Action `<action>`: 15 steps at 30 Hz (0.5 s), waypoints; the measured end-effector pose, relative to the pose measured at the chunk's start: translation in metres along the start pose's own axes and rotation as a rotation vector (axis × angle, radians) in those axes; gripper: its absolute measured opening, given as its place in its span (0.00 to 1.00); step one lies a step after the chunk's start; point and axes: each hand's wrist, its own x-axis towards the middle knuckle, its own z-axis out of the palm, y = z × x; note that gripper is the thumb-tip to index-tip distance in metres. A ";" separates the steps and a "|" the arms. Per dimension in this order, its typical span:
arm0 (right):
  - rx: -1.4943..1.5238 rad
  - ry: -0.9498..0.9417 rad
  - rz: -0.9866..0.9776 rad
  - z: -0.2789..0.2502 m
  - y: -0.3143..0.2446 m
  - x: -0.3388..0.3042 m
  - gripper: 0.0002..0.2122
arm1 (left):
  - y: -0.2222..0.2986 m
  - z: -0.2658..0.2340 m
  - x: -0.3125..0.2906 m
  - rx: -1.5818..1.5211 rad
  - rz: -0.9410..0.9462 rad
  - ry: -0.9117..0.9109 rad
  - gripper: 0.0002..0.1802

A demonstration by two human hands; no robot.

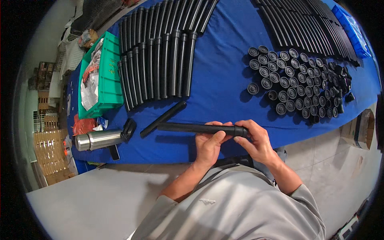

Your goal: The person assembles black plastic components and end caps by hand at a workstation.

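A long black tube lies level across both my hands above the near edge of the blue cloth. My left hand is closed around its middle, thumb on top. At the tube's right end sits a wider black end cap, gripped between the thumb and fingers of my right hand. Another black tube rests slantwise on the cloth just beyond the held one's left end. Many round black caps with ringed faces stand in a cluster to the right.
Rows of capped black tubes fill the far left; plain tubes lie far right beside a blue bin. At left stand a green crate with paper inside, a steel flask and a phone. Blue cloth covers the table.
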 end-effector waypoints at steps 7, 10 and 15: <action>0.001 0.027 -0.028 0.000 0.002 -0.001 0.16 | 0.001 -0.001 0.001 0.023 -0.008 -0.010 0.14; 0.034 0.041 0.021 -0.003 0.001 -0.003 0.17 | 0.004 -0.005 0.004 0.114 -0.012 -0.055 0.18; 0.128 -0.036 0.065 -0.011 0.010 0.000 0.21 | 0.010 -0.003 0.004 0.295 -0.012 -0.207 0.28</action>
